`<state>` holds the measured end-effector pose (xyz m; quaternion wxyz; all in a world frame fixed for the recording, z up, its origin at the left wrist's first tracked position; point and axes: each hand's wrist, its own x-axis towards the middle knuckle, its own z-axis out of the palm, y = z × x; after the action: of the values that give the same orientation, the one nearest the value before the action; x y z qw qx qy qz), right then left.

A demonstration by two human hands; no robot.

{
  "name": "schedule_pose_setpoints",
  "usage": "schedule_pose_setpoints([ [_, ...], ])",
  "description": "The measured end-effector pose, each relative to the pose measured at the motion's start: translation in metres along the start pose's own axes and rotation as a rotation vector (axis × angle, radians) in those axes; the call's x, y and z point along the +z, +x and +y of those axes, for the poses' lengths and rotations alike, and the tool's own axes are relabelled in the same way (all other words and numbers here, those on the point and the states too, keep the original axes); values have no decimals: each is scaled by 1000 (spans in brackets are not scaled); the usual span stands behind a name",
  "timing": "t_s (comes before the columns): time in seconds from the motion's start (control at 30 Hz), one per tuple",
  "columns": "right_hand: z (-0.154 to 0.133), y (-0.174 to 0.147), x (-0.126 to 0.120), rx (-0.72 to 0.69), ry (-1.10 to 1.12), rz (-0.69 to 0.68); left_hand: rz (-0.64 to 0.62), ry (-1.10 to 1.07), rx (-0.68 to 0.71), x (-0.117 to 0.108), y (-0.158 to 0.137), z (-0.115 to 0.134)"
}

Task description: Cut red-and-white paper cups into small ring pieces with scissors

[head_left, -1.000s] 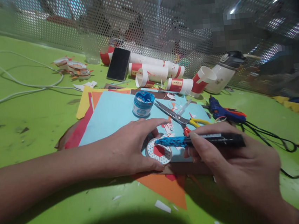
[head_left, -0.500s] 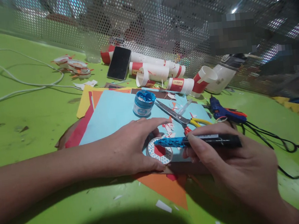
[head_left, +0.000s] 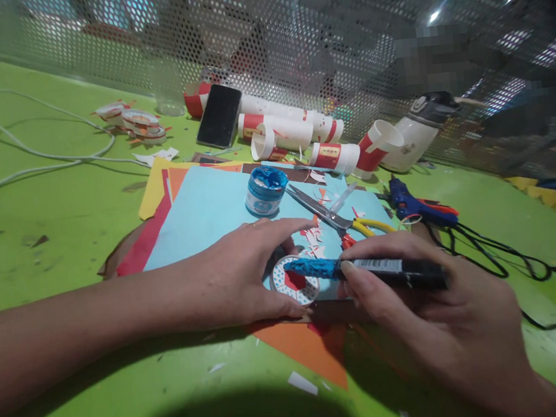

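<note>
My left hand (head_left: 249, 273) is curved around a small round paper piece (head_left: 310, 289), thumb and fingers at its rim. The piece is white with blue dots and a red centre, and rests on light blue paper (head_left: 199, 209). In my right hand (head_left: 430, 312) is a black marker (head_left: 392, 271) whose front end is coated in blue paint. Its tip lies over the dotted white part; whether it touches I cannot tell. Beyond the left hand stands an open jar of blue paint (head_left: 265, 200). Scissors (head_left: 328, 213) with yellow handles lie right of the jar among paper scraps.
A blue glue gun (head_left: 415, 205) with a black cable lies at the right. Paper cups (head_left: 332, 157), a phone (head_left: 220, 116) and a white bottle (head_left: 413, 133) stand or lie along the perforated metal screen (head_left: 282, 51). A white cord (head_left: 42, 167) loops at the left.
The marker has turned slightly in my right hand, its back end lower and its label now showing. My left hand stays around the round piece. The whole view has shifted slightly.
</note>
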<state>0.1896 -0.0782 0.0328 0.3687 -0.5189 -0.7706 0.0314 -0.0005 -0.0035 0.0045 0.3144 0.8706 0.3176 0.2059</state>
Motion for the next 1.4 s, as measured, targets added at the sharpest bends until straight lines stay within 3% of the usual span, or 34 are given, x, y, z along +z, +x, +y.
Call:
schedule_pose_setpoints([
  [0.33,1,-4,5,9,6,39,-6,-12,-16,0,0,-2],
  [0.57,1,-4,3,171,-31,270,-15,0,-37,-2,1,2],
  [0.77,5,-4,5,133,-38,168,-13,-15,-20,-1,0,0],
  [1.4,6,-1,3,55,-21,72,2,2,-18,0,1,-1],
])
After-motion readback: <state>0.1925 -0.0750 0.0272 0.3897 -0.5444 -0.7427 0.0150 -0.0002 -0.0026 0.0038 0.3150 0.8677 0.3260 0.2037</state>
